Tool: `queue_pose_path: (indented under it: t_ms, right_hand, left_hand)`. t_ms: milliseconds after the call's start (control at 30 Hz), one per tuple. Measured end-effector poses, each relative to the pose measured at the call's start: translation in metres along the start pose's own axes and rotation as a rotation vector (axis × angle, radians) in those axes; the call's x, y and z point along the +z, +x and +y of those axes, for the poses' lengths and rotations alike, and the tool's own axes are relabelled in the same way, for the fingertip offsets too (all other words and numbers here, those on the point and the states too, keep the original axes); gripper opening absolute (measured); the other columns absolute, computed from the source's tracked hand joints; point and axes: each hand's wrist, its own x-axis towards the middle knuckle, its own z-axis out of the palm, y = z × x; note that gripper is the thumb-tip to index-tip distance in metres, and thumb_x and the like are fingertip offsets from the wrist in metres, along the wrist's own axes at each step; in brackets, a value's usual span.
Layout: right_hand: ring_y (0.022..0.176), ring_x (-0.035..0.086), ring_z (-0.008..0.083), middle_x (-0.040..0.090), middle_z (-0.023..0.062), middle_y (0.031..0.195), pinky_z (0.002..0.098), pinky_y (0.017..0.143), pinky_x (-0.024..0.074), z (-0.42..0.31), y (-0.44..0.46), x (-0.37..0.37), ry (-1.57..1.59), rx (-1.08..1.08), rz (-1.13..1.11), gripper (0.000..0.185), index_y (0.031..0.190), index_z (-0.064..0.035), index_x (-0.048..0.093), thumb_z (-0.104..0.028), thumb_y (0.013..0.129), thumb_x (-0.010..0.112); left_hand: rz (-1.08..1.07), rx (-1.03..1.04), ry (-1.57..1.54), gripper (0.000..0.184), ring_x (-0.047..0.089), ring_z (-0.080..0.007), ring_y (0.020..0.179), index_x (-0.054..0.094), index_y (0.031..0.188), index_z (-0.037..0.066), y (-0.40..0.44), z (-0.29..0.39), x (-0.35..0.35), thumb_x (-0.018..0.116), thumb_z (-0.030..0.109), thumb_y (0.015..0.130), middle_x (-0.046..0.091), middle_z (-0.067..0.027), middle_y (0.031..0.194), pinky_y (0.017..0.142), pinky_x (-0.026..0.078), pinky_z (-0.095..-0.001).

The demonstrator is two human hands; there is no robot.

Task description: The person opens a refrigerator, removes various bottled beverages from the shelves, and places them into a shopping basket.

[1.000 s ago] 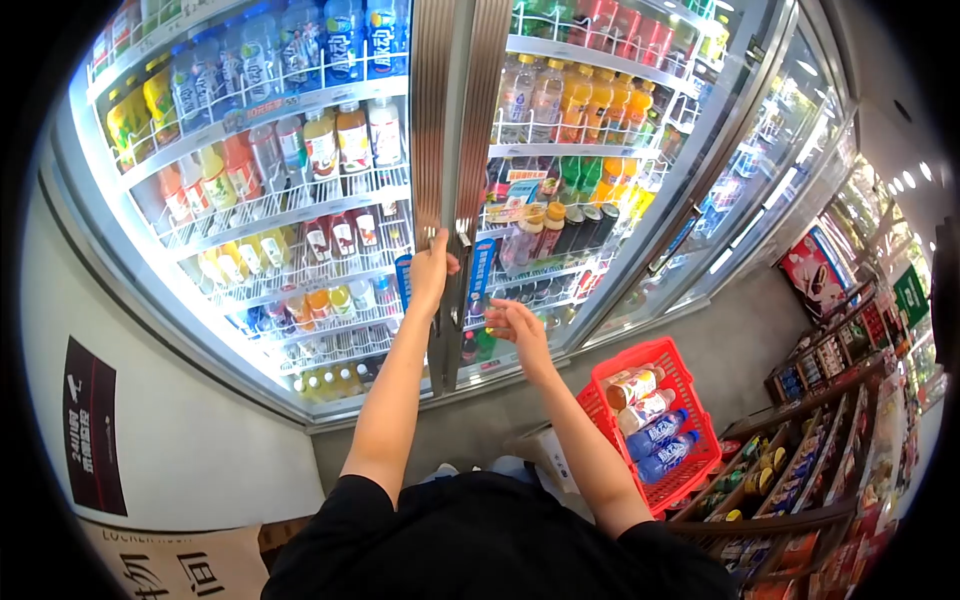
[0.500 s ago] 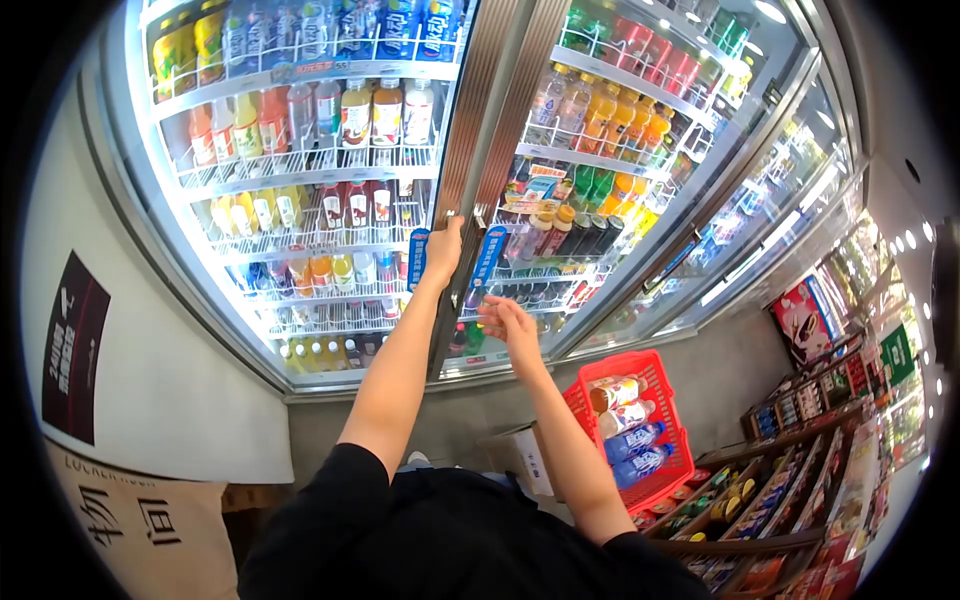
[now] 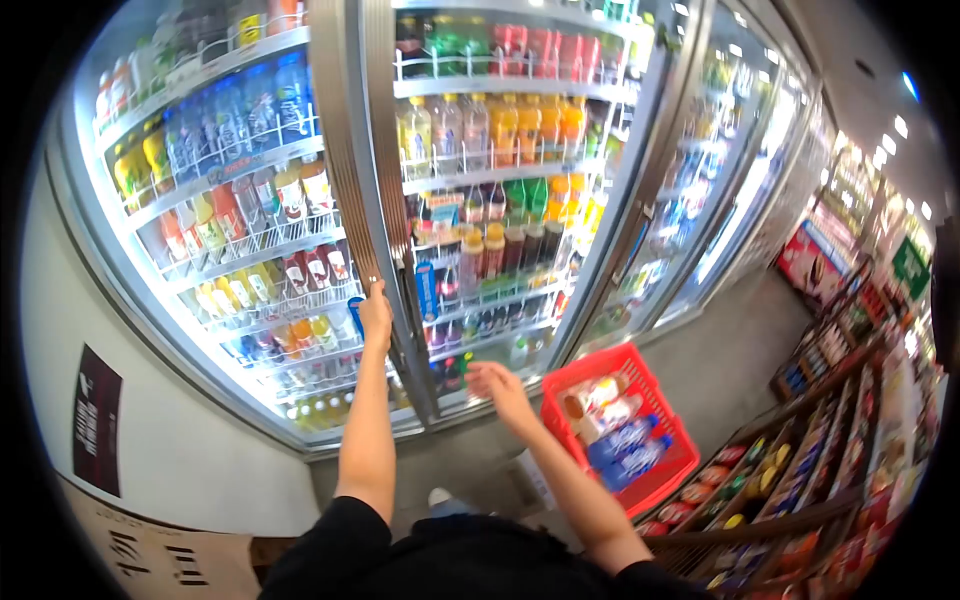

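Observation:
My left hand (image 3: 375, 318) is closed around the metal edge of the left glass fridge door (image 3: 352, 170), by its handle and a blue sticker. Through the glass, rows of bottles (image 3: 240, 105) show on wire shelves. My right hand (image 3: 500, 392) is held in the air in front of the second fridge door (image 3: 500, 270), fingers loosely extended, with nothing in them. Below and to the right of that hand is a red shopping basket (image 3: 672, 462). Two blue-labelled bottles (image 3: 628, 452) and some bottles with pale labels (image 3: 603, 405) lie in it.
More fridge doors (image 3: 690, 190) run off to the right. A wooden shelf rack (image 3: 790, 490) with packaged goods stands at the lower right. A pale wall (image 3: 190, 420) with a dark sign is on the left. Grey floor (image 3: 725, 350) shows beyond the basket.
The view has turned right, so the fridge doors and my left hand sit further left. My left hand keeps its hold at the door edge. My right hand is lower in view, still empty.

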Motion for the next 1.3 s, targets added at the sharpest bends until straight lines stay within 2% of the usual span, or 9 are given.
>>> queue_pose_path:
  t_ms: [67, 400, 667, 733, 833, 1000, 1100, 1233, 1300]
  right_hand:
    - [0.089, 0.063, 0.01, 0.068, 0.0048, 0.102, 0.0249, 0.076, 0.0496, 0.004, -0.003, -0.004, -0.006, -0.07, -0.024, 0.035, 0.121, -0.0036, 0.062, -0.031, 0.103, 0.049]
    - [0.088, 0.063, 0.0088, 0.069, 0.004, 0.101, 0.024, 0.075, 0.0506, -0.006, -0.03, 0.021, -0.043, -0.016, -0.218, 0.029, 0.121, -0.0048, 0.063, -0.023, 0.102, 0.049]
    - [0.091, 0.061, 0.0092, 0.067, 0.005, 0.113, 0.0253, 0.077, 0.0516, 0.026, -0.055, 0.104, 0.083, -0.025, -0.404, 0.033, 0.13, -0.0059, 0.059, -0.021, 0.102, 0.05]
    - [0.092, 0.061, 0.0089, 0.067, 0.0036, 0.115, 0.0249, 0.077, 0.0509, 0.026, -0.062, 0.126, 0.002, -0.065, -0.462, 0.033, 0.13, -0.0075, 0.06, -0.021, 0.101, 0.05]
    - [0.093, 0.062, 0.0113, 0.07, 0.0051, 0.107, 0.0277, 0.082, 0.049, 0.038, -0.07, 0.157, -0.217, -0.224, -0.626, 0.03, 0.124, -0.0046, 0.064, -0.014, 0.097, 0.052]
    - [0.086, 0.066, 0.019, 0.071, 0.0116, 0.091, 0.0334, 0.077, 0.051, 0.038, -0.104, 0.192, -0.26, -0.244, -0.849, 0.022, 0.108, -0.0009, 0.068, -0.008, 0.089, 0.058]
    - [0.098, 0.064, 0.0217, 0.069, 0.0146, 0.102, 0.0368, 0.085, 0.0494, 0.092, -0.111, 0.214, -0.176, -0.345, -0.988, 0.027, 0.115, 0.0, 0.064, -0.009, 0.091, 0.056]
    - [0.128, 0.051, 0.0256, 0.056, 0.0183, 0.133, 0.0382, 0.109, 0.0382, 0.037, -0.144, 0.231, -0.101, -0.162, -1.273, 0.044, 0.133, 0.0032, 0.052, -0.011, 0.093, 0.063]
    - [0.135, 0.043, 0.026, 0.047, 0.019, 0.144, 0.0391, 0.113, 0.0335, 0.052, -0.146, 0.249, -0.125, -0.373, -1.386, 0.05, 0.137, 0.0018, 0.049, -0.019, 0.094, 0.063]
  left_hand:
    - [-0.03, -0.022, -0.212, 0.047, 0.029, -0.0064, 0.038, 0.035, 0.055, 0.02, -0.037, -0.001, -0.006, 0.057, 0.039, 0.093, 0.03, 0.0071, 0.048, 0.038, 0.023, -0.0257]
    - [0.104, 0.016, -0.111, 0.051, 0.037, -0.0121, 0.047, 0.037, 0.053, 0.015, -0.188, 0.015, -0.055, 0.053, 0.041, 0.094, 0.032, 0.0023, 0.05, 0.05, 0.033, -0.0292]
    - [0.238, 0.064, -0.136, 0.025, 0.049, -0.0155, 0.066, 0.052, 0.081, 0.006, -0.307, 0.023, -0.126, 0.055, 0.028, 0.093, 0.046, -0.0014, 0.07, 0.068, 0.045, -0.0298]
    - [0.867, 0.642, 0.486, 0.016, 0.05, -0.0182, 0.072, 0.053, 0.093, 0.0, -0.334, 0.03, -0.126, 0.059, 0.015, 0.091, 0.053, -0.0074, 0.084, 0.067, 0.043, -0.0303]
    - [0.912, 0.774, 0.596, 0.018, 0.05, -0.0197, 0.079, 0.052, 0.103, -0.001, -0.384, 0.058, -0.13, 0.059, 0.006, 0.089, 0.052, -0.0099, 0.094, 0.071, 0.044, -0.0312]
    - [0.396, 0.748, 0.302, 0.019, 0.061, -0.0124, 0.076, 0.054, 0.112, -0.001, -0.393, 0.087, -0.114, 0.054, 0.011, 0.097, 0.061, -0.0086, 0.091, 0.067, 0.046, -0.0223]
    - [0.27, 0.576, 0.323, 0.021, 0.062, -0.012, 0.08, 0.057, 0.115, 0.001, -0.368, 0.103, -0.123, 0.053, 0.013, 0.098, 0.065, -0.0076, 0.091, 0.068, 0.047, -0.0242]
    - [0.198, 0.486, 0.255, 0.023, 0.059, -0.0107, 0.077, 0.061, 0.115, 0.003, -0.328, 0.116, -0.136, 0.051, 0.016, 0.099, 0.064, -0.0051, 0.09, 0.069, 0.045, -0.0235]
    - [0.16, 0.498, 0.268, 0.023, 0.059, -0.0103, 0.076, 0.061, 0.115, 0.004, -0.304, 0.121, -0.144, 0.051, 0.018, 0.099, 0.065, -0.0049, 0.09, 0.068, 0.045, -0.0233]
